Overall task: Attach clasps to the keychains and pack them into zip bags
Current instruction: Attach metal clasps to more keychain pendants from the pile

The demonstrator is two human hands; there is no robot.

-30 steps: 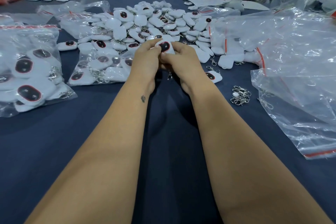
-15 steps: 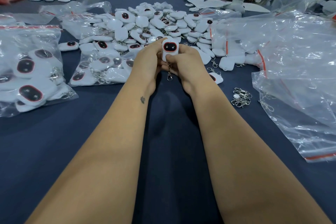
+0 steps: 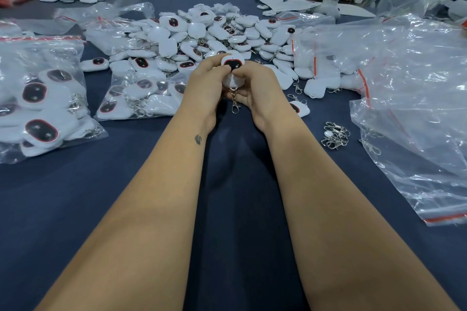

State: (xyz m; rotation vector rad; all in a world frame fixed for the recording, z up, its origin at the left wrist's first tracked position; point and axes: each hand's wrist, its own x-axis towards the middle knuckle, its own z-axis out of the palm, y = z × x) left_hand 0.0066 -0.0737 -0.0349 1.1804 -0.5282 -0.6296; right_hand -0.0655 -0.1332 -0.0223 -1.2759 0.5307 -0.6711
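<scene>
Both bare forearms reach forward side by side from the bottom of the frame, drawing closer toward the wrists, the hands meeting at centre. The left hand has its fingers curled inward toward the right hand, and the fingertips of both pinch one small item held between them, thumbs on its near face. A small dark tattoo marks the left forearm just below the wrist.

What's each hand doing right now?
Left hand: grips the white keychain.
Right hand: grips the same keychain; a clasp dangles below.
</scene>
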